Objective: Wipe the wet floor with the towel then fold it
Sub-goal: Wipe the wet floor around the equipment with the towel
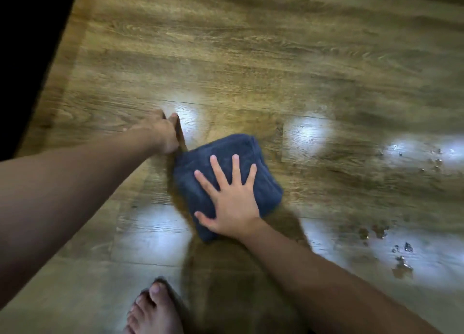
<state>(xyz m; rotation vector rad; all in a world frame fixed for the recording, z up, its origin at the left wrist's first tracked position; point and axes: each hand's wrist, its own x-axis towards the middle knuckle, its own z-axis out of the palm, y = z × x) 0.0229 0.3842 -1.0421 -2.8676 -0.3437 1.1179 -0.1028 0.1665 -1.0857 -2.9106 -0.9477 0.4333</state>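
A: far left?
B: black strip along the edge [22,57], flat, no detail. Next to it the floor [251,57], wood-grain planks, smooth, glossy, white light patches on it.

A: left hand?
B: left hand [160,134] planted on the floor just beside the towel's upper-left corner. Back of it faces the camera, fingers hidden under it and blurred. Can't tell if they're straight or curled. Holds nothing I can see.

A: bottom of frame?
B: bare foot [153,311] on the planks, toes pointing up-frame, near the towel but not touching.

A: towel?
B: towel [221,163] dark blue, plush terry, folded into a thick, rounded square pad. Lies flat on the floor mid-frame, between the hands.

A: right hand?
B: right hand [231,200] flat on top of the towel, palm down, fingers straight and spread. Pressing, not gripping.

A: right side?
B: water droplets [401,253], small shiny beads scattered on the planks, a second cluster higher up near the right edge. Well apart from the towel.
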